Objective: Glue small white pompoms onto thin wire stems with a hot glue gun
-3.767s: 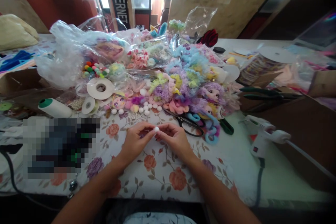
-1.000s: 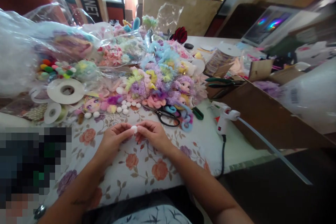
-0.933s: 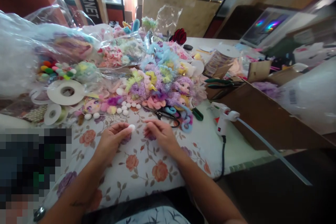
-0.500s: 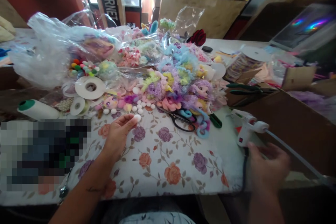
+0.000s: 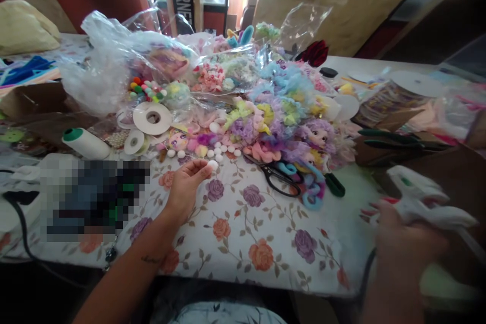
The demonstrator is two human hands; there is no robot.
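Note:
My left hand pinches a small white pom-pom between thumb and fingertips, just above the flowered tablecloth. Several more white pom-poms lie in a cluster beyond it. At the right, my right hand is wrapped round a white hot glue gun, raised off the table and blurred by motion. A glue stick sticks out of its rear end, and its cord hangs down beside the wrist. Black-handled scissors lie on the cloth between the hands.
Behind the hands is a heap of pastel trims and doll heads. Ribbon spools and a thread cone stand left. Green-handled pliers rest on a cardboard box at the right. A power cord runs along the left edge.
My right hand has taken hold of the glue gun and lifted it. My left hand still pinches the pom-pom. The whole view has shifted, so things appear further right.

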